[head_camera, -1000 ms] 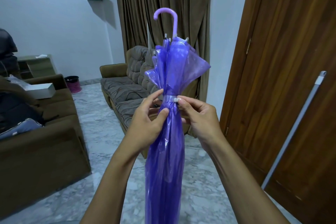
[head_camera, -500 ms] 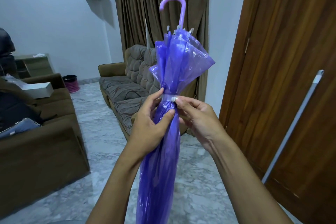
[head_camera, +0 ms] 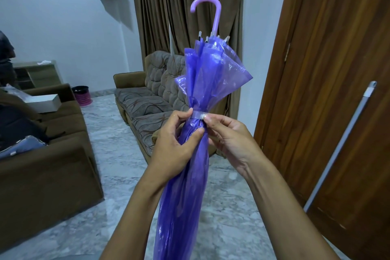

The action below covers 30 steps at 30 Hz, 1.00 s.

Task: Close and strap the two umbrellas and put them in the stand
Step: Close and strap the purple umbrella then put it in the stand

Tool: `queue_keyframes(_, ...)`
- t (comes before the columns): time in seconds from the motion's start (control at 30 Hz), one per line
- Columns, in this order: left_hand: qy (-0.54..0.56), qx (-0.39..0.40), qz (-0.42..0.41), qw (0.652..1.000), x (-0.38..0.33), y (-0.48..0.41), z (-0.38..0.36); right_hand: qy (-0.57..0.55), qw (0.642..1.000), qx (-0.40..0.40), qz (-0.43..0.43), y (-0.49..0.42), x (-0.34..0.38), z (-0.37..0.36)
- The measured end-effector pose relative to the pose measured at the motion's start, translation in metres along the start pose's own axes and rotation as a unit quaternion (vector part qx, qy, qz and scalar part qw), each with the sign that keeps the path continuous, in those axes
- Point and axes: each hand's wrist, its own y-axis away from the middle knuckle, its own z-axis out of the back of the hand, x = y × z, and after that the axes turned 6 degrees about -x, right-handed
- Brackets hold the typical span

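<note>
A closed purple see-through umbrella [head_camera: 185, 175] stands upright in front of me, its curved lilac handle [head_camera: 211, 10] at the top. A clear strap [head_camera: 197, 115] circles the gathered canopy below the flared edge. My left hand [head_camera: 175, 143] grips the folded canopy just under the strap, thumb across the front. My right hand [head_camera: 228, 135] pinches the strap's end with thumb and forefinger at the umbrella's right side. The umbrella's tip is below the frame. On the left sofa lies a bluish folded item [head_camera: 23, 146] that may be a second umbrella; I cannot tell. No stand is in view.
A brown sofa [head_camera: 42, 175] stands at the left with a white box [head_camera: 45, 102] on it. A patterned sofa [head_camera: 147, 107] sits ahead against brown curtains. A wooden door [head_camera: 337, 91] fills the right, with a white pole [head_camera: 337, 150] leaning on it. The floor is marble.
The umbrella has tilted so its handle leans further right and its lower end swings left. Both hands stay at the strap, with the fingers shifted slightly.
</note>
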Motion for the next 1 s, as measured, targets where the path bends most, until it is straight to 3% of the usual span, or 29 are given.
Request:
queue_keyframes(0.53, 0.018, 0.008, -0.036, 0.999, 0.004, 0.005, -0.003, 0.012, 0.996, -0.059, 0.064, 0.001, -0.013, 0.001)
queue_keyframes(0.73, 0.052, -0.009, 0.008, 0.999, 0.011, 0.007, -0.010, 0.024, 0.995, -0.079, 0.059, 0.000, -0.012, 0.003)
queue_keyframes(0.87, 0.047, -0.019, 0.023, 0.998, 0.017, 0.010, -0.024, 0.158, 0.961, -0.168, 0.151, -0.002, -0.018, 0.014)
queue_keyframes(1.0, 0.044, -0.007, 0.028, 0.999, 0.024, 0.014, -0.043, 0.189, 0.942, -0.192, 0.201, 0.007, -0.015, 0.023)
